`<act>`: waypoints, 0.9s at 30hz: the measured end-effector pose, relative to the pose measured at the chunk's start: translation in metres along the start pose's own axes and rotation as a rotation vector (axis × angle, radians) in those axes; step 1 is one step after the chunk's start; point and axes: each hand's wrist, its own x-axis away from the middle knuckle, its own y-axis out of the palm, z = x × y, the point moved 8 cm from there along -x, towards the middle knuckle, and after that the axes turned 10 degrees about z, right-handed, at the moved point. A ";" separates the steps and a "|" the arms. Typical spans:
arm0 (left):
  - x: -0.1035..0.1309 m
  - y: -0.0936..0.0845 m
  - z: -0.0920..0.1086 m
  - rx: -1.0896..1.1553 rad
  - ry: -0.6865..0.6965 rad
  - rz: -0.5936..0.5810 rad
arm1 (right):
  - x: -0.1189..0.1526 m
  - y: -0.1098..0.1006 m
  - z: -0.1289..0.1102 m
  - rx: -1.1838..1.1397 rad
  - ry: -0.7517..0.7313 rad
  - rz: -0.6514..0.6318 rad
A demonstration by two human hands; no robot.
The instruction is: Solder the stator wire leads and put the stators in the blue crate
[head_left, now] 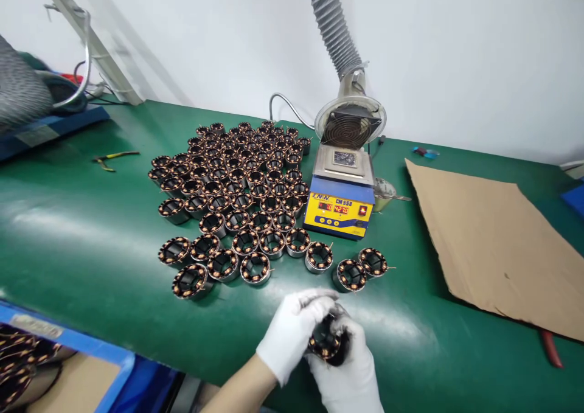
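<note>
Near the front edge of the bench, my right hand (351, 367), in a white glove, is wrapped round a motor stator (325, 347) with copper windings. The stator is tilted so that its ring of coils faces me. My left hand (296, 328), also gloved, closes on the stator from the left, its fingers over the far rim. Those fingertips look dark with dirt and are partly hidden. Just beyond my hands stand a pair of stators (351, 275) side by side, one with a wire end sticking out.
Many more stators (237, 188) stand in a cluster. A solder pot (340, 200) with a lit display sits right of them, under a fume duct (335, 24). Cardboard (497, 242) lies at right, pliers (114, 156) at left. A blue bin (114, 376) holds stators at lower left.
</note>
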 end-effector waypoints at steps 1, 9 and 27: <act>-0.002 0.000 -0.003 0.083 -0.026 0.051 | 0.000 0.001 -0.002 0.040 -0.021 -0.003; 0.006 -0.043 0.024 0.226 0.097 0.229 | 0.001 -0.001 -0.009 0.023 -0.048 0.084; -0.007 -0.026 0.017 -0.201 -0.072 0.197 | 0.002 0.000 0.004 0.185 0.054 -0.041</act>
